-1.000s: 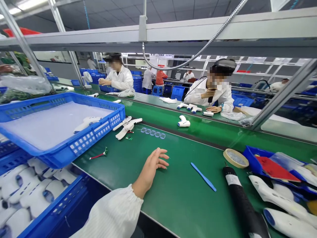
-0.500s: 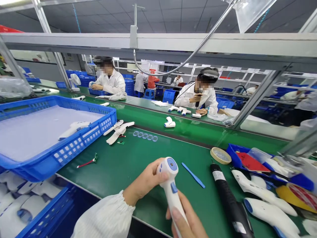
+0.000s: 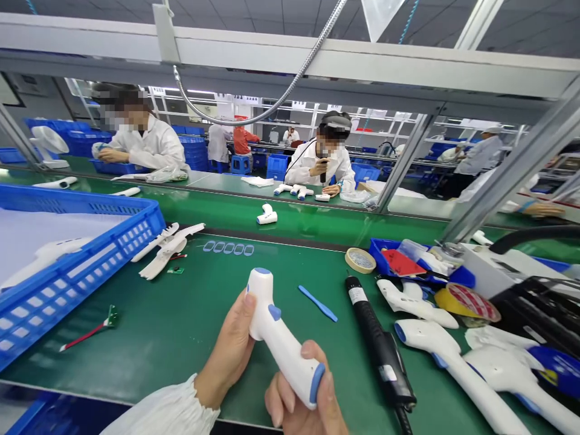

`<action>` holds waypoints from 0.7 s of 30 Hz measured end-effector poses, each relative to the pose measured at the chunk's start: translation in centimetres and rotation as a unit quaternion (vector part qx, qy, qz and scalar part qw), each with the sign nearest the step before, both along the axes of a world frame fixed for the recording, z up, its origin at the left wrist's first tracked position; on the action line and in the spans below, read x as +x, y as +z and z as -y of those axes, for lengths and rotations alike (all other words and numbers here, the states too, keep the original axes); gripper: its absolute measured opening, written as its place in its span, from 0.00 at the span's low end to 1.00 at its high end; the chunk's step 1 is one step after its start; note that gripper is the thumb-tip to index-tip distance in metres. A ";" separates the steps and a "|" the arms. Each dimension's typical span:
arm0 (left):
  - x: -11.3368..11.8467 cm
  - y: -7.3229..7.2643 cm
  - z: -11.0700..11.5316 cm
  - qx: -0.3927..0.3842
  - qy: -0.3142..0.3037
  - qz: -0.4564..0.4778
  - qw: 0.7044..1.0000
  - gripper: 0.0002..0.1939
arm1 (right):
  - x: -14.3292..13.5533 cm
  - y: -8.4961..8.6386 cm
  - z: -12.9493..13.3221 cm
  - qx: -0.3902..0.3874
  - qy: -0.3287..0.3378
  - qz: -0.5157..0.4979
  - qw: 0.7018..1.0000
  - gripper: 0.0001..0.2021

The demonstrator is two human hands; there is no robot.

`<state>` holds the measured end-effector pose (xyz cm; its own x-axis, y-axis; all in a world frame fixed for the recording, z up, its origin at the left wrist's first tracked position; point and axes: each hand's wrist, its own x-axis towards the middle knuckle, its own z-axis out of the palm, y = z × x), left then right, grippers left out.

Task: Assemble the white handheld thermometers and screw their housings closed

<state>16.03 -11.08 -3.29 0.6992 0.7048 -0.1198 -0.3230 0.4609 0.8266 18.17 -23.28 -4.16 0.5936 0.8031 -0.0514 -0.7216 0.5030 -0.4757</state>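
A white gun-shaped device [image 3: 283,344] with a blue button and blue end caps is held over the green table, side-on and tilted. My left hand [image 3: 231,341] grips its head, thumb on the near side. Around the lower end of its handle are the fingers and thumb of my right hand [image 3: 308,396]. Beyond the device lies a blue pry tool [image 3: 318,303]. To the right rests a black electric screwdriver [image 3: 378,344]. Several clear-blue oval pieces [image 3: 229,248] sit in a row near the table's far edge.
A blue crate [image 3: 136,226] stands left, beside open shells [image 3: 170,251] and a circuit board with red wire [image 3: 109,319]. Right are a tape roll [image 3: 360,260], a blue parts tray [image 3: 462,276] and white housings [image 3: 457,362]. People [image 3: 324,157] work across the belt [image 3: 217,211].
The device has been turned from showing its round end to its side, and my right hand has shifted to the handle's bottom end. The view has swung right.
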 end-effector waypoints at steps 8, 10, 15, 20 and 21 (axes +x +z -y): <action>0.3 3.1 -2.2 0.249 -0.005 -0.053 0.967 0.18 | 3.9 -0.5 1.7 -0.092 0.018 0.060 0.994 0.24; 0.2 4.4 -2.7 0.320 -0.007 -0.050 0.946 0.18 | 4.6 -0.9 2.3 -0.099 0.022 0.045 0.994 0.21; 0.6 7.5 -2.9 0.469 -0.034 -0.082 0.879 0.13 | 5.4 -0.9 2.2 -0.107 0.016 -0.047 0.993 0.17; 1.0 9.2 -3.2 0.517 -0.036 -0.096 0.850 0.14 | 6.0 -0.1 0.7 -0.143 0.010 -0.095 0.985 0.21; 1.0 9.3 -3.5 0.509 -0.023 -0.104 0.854 0.15 | 6.1 -0.1 0.6 -0.153 0.002 -0.094 0.984 0.23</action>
<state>17.08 -7.62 6.02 0.7669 0.4906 0.4138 -0.1219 -0.5217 0.8444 24.30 -23.86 -4.24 0.5478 0.7349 -0.3998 -0.8127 0.3540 -0.4629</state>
